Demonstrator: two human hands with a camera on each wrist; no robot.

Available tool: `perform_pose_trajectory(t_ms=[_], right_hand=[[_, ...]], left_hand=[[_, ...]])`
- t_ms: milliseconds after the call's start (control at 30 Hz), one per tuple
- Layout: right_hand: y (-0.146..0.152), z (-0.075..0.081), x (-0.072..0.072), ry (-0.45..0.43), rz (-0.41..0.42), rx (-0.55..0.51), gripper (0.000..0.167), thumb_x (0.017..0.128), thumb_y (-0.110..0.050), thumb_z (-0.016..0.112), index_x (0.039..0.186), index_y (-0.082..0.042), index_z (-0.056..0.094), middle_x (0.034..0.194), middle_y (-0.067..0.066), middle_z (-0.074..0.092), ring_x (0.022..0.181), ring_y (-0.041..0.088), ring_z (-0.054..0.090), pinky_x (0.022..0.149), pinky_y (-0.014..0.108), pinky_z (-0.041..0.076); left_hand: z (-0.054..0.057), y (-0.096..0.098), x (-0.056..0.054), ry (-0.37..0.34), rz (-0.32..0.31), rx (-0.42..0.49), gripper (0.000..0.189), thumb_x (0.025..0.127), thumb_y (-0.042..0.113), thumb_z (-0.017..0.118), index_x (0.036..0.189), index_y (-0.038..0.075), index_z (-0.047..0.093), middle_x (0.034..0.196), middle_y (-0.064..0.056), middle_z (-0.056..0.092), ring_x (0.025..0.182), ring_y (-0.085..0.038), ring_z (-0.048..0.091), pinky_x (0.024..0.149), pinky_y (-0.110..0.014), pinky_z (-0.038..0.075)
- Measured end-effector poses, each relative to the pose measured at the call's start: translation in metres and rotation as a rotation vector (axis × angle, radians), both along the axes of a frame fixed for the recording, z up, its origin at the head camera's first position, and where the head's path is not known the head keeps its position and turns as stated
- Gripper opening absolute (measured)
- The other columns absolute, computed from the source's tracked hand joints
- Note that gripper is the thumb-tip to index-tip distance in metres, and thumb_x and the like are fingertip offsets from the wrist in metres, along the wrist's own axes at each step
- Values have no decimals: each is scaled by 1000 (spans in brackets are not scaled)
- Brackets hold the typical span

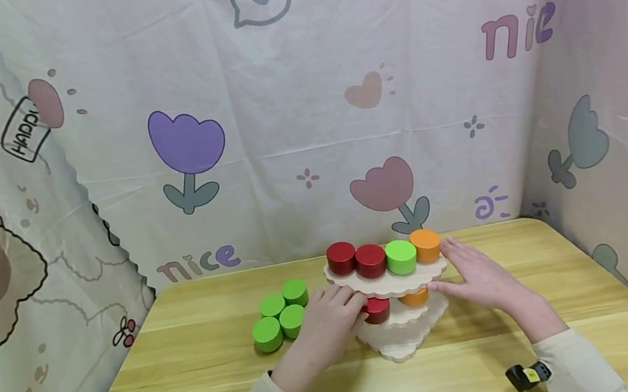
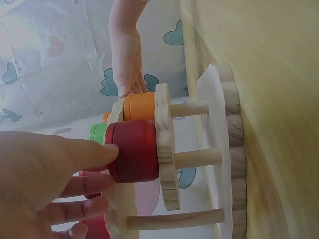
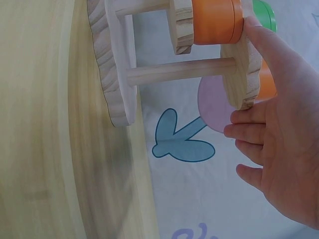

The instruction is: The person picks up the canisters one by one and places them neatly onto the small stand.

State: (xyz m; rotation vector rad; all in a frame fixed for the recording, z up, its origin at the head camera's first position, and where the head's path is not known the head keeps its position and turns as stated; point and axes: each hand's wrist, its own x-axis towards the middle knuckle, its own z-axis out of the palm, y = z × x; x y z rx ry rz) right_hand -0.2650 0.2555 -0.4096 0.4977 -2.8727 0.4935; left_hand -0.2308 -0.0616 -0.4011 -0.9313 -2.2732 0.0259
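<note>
And there it was: the left hand [image 1: 331,319] pinched a red cylinder [image 2: 135,149] between thumb and fingers on the middle tier of the wooden stand [image 1: 401,347], an orange cylinder [image 1: 415,298] near it. The right hand [image 1: 484,276], grasping nothing, held its fingers outstretched at the scalloped rim of the upper tier [image 1: 389,286]! Seating that red piece looked like the step in hand; the next move, I judged, called for a gentle letting-go, no nudging the four cylinders [image 1: 371,261] lined up above. Pale grain, wavy edges, smooth round rods [image 2: 197,158], glossy paint! Green cylinders [image 1: 267,334] stood on the counter [image 1: 194,373], left of the stand.
</note>
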Motion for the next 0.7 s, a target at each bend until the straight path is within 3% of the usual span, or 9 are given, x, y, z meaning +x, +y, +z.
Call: perform_pose_trajectory(t_ms=[700], right_hand=[[0, 1, 0, -3, -1, 3, 97, 87, -65, 56, 149, 5, 30, 156, 26, 28, 145, 44, 23, 115, 60, 22]], left_hand=[[-2, -6, -9, -41, 33, 28, 17, 87, 34, 73, 99, 25, 66, 91, 7, 65, 85, -13, 60, 66, -27, 43]])
